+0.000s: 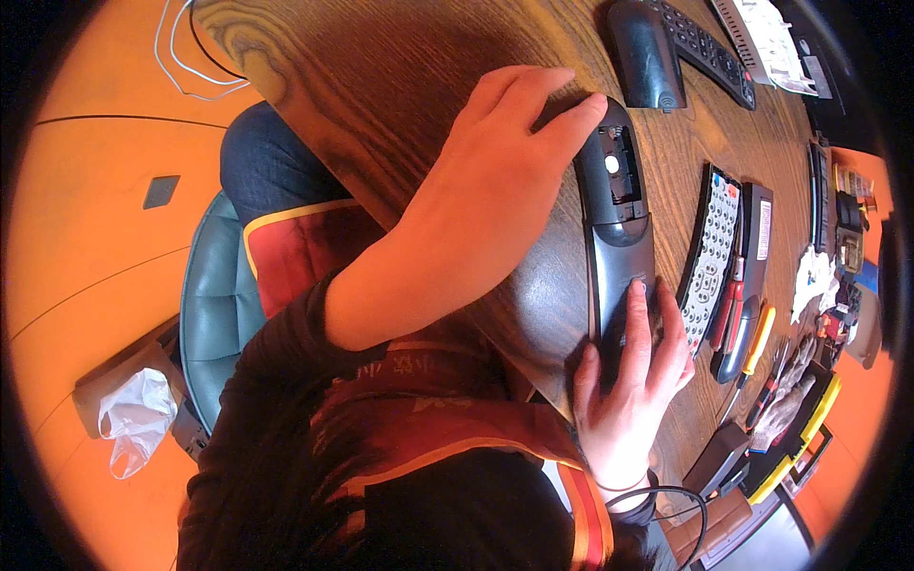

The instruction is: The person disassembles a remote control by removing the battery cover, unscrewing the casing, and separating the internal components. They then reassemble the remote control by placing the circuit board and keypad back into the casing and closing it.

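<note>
A long black-and-silver remote control (624, 247) lies on the wooden table with its battery compartment uncovered. Inside the compartment a bright round spot shows. At its far end, my left hand (519, 143) is closed, the thumb against the casing's edge; a dark patch between thumb and fingers is hard to make out. My right hand (633, 390) grips the near end, thumb along the left side and fingertips on top. Just right of it lies a grey remote keypad (712, 243) with rows of pale buttons. Beside that are a red-handled screwdriver (731, 305) and a dark remote casing (755, 228).
A yellow-handled screwdriver (759, 341) and grey gloves (785, 390) lie farther right, near a black-and-yellow toolbox (800, 447). At the far edge sit a black casing (647, 57) and a black remote (709, 52). A teal chair (214, 314) stands left of the table.
</note>
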